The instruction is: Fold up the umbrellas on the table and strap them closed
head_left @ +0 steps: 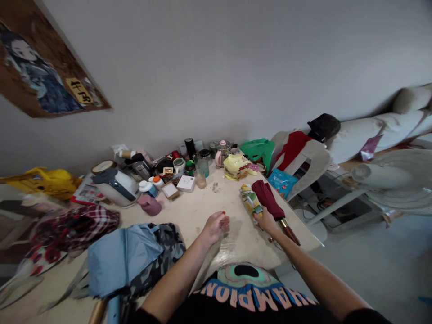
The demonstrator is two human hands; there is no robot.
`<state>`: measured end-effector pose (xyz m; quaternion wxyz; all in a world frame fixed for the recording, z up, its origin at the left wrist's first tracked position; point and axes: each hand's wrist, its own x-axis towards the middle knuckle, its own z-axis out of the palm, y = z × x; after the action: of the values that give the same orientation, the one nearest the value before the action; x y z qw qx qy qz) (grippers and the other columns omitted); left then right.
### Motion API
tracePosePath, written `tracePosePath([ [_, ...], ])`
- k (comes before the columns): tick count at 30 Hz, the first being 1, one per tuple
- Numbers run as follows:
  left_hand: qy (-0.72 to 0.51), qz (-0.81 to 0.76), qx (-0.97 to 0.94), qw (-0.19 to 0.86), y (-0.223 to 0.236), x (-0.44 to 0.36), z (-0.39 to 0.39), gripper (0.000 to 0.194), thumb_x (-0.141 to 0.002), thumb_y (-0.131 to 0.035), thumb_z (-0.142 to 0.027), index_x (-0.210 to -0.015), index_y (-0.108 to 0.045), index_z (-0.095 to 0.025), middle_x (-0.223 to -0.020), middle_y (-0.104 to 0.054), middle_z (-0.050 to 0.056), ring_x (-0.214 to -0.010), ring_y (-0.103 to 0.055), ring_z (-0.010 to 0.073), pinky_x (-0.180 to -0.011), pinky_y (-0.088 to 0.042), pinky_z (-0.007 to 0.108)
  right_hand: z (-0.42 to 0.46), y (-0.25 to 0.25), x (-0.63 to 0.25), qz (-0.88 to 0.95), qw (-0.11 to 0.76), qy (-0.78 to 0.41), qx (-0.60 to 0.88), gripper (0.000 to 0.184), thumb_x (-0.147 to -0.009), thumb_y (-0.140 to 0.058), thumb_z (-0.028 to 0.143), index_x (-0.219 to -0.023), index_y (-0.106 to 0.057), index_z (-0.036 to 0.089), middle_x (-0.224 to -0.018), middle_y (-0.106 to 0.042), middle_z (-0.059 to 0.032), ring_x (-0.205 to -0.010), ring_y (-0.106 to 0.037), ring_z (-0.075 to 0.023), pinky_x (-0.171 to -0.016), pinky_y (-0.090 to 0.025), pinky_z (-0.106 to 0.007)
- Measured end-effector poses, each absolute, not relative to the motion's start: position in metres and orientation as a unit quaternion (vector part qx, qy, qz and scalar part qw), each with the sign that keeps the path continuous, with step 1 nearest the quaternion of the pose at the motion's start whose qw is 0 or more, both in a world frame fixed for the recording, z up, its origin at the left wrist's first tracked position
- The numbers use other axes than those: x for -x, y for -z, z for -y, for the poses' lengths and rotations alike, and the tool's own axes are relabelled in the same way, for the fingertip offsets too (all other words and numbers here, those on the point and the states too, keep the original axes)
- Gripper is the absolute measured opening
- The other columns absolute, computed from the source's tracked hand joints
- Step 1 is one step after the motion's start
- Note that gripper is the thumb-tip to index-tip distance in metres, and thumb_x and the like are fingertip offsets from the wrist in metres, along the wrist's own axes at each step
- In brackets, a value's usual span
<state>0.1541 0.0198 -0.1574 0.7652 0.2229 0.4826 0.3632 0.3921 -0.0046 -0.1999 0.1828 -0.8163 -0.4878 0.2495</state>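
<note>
The yellow bundle, maybe a folded umbrella, lies on the table. The right hand is closed around its near end, at five o'clock. It looks soft, so a snug grip that doesn't squash it should work best. Just beside it, at three o'clock, is a dark red umbrella; mind the fingers don't catch it. At eight o'clock is the left hand, fingers bent in; I can't tell if it pinches anything.
</note>
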Motion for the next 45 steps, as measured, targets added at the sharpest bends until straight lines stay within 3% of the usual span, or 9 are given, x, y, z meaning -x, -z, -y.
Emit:
tracePosePath([
  [6, -0.384, -0.520, -0.209, 0.734, 0.162, -0.099, -0.004, 0.014, -0.079, -0.060, -0.014, -0.091, -0.054, -0.015, -0.070, -0.068, 0.005, -0.059, -0.064, 0.0109, -0.058, -0.048, 0.020, -0.001, 0.206, -0.395, 0.492, 0.080, -0.159, 0.852, 0.032, -0.090, -0.048, 0.032, -0.112, -0.049, 0.008, -0.104, -0.061, -0.0209, -0.094, -0.062, -0.0294, -0.078, -0.044, -0.037],
  [11, -0.453, -0.573, -0.229, 0.643, 0.167, -0.050, 0.014, 0.019, -0.076, -0.061, -0.021, -0.093, -0.057, -0.014, -0.075, -0.069, 0.007, -0.064, -0.065, 0.0130, -0.061, -0.049, 0.023, 0.016, 0.199, -0.379, 0.571, 0.055, -0.068, 0.816, 0.037, -0.091, -0.039, 0.026, -0.120, -0.048, 0.003, -0.120, -0.050, -0.0273, -0.115, -0.046, -0.0400, -0.087, -0.037, -0.050],
  [15, -0.515, -0.664, -0.258, 0.476, 0.169, 0.004, 0.026, 0.025, -0.074, -0.060, -0.026, -0.096, -0.059, -0.014, -0.081, -0.068, 0.007, -0.071, -0.065, 0.0164, -0.067, -0.050, 0.027, 0.016, 0.194, -0.381, 0.616, 0.066, 0.046, 0.784, 0.045, -0.091, -0.035, 0.035, -0.125, -0.048, 0.008, -0.126, -0.048, -0.0235, -0.109, -0.046, -0.0418, -0.079, -0.042, -0.052],
  [20, -0.528, -0.775, -0.259, 0.232, 0.170, 0.084, 0.066, 0.032, -0.075, -0.057, -0.027, -0.104, -0.056, -0.014, -0.108, -0.060, 0.013, -0.110, -0.055, 0.0263, -0.097, -0.041, 0.040, 0.012, 0.189, -0.374, 0.635, 0.087, 0.043, 0.766, 0.055, -0.090, -0.030, 0.046, -0.126, -0.049, 0.008, -0.122, -0.051, -0.0228, -0.104, -0.051, -0.0429, -0.076, -0.045, -0.052],
  [23, -0.475, -0.834, -0.245, 0.141, 0.185, 0.113, 0.104, 0.040, -0.075, -0.056, -0.021, -0.113, -0.053, -0.010, -0.125, -0.048, 0.020, -0.130, -0.034, 0.0354, -0.106, -0.027, 0.051, 0.011, 0.194, -0.361, 0.655, 0.091, 0.025, 0.750, 0.053, -0.090, -0.031, 0.044, -0.125, -0.051, 0.009, -0.120, -0.054, -0.0220, -0.100, -0.055, -0.0410, -0.074, -0.047, -0.050],
  [29, -0.104, -0.934, -0.340, -0.033, 0.225, 0.110, 0.144, 0.052, -0.084, -0.051, -0.026, -0.132, -0.040, -0.012, -0.129, -0.043, 0.021, -0.118, -0.043, 0.0375, -0.089, -0.040, 0.051, 0.006, 0.222, -0.337, 0.728, 0.081, -0.009, 0.681, 0.049, -0.086, -0.037, 0.034, -0.120, -0.054, 0.004, -0.117, -0.056, -0.0222, -0.104, -0.057, -0.0354, -0.086, -0.047, -0.043],
  [34, -0.065, -0.956, -0.287, -0.001, 0.233, 0.115, 0.137, 0.058, -0.083, -0.052, -0.027, -0.136, -0.034, -0.011, -0.123, -0.047, 0.021, -0.108, -0.052, 0.0367, -0.083, -0.043, 0.047, 0.009, 0.237, -0.325, 0.752, 0.098, -0.076, 0.647, 0.049, -0.083, -0.038, 0.031, -0.120, -0.054, 0.003, -0.113, -0.059, -0.0201, -0.108, -0.058, -0.0302, -0.094, -0.044, -0.037],
  [39, -0.126, -0.927, -0.328, 0.127, 0.232, 0.150, 0.135, 0.070, -0.073, -0.063, -0.030, -0.132, -0.035, -0.007, -0.124, -0.049, 0.027, -0.114, -0.051, 0.0418, -0.088, -0.042, 0.049, 0.015, 0.238, -0.324, 0.752, 0.110, -0.145, 0.633, 0.045, -0.084, -0.038, 0.030, -0.119, -0.055, 0.007, -0.111, -0.059, -0.0192, -0.096, -0.064, -0.0268, -0.085, -0.049, -0.035],
  [45, -0.234, -0.865, -0.398, 0.194, 0.210, 0.175, 0.134, 0.039, -0.070, -0.064, -0.033, -0.103, -0.054, -0.016, -0.094, -0.067, 0.007, -0.090, -0.065, 0.0237, -0.079, -0.048, 0.031, 0.021, 0.237, -0.327, 0.741, 0.085, -0.195, 0.637, 0.041, -0.084, -0.040, 0.027, -0.114, -0.058, 0.005, -0.110, -0.061, -0.0206, -0.081, -0.067, -0.0245, -0.082, -0.049, -0.035],
])
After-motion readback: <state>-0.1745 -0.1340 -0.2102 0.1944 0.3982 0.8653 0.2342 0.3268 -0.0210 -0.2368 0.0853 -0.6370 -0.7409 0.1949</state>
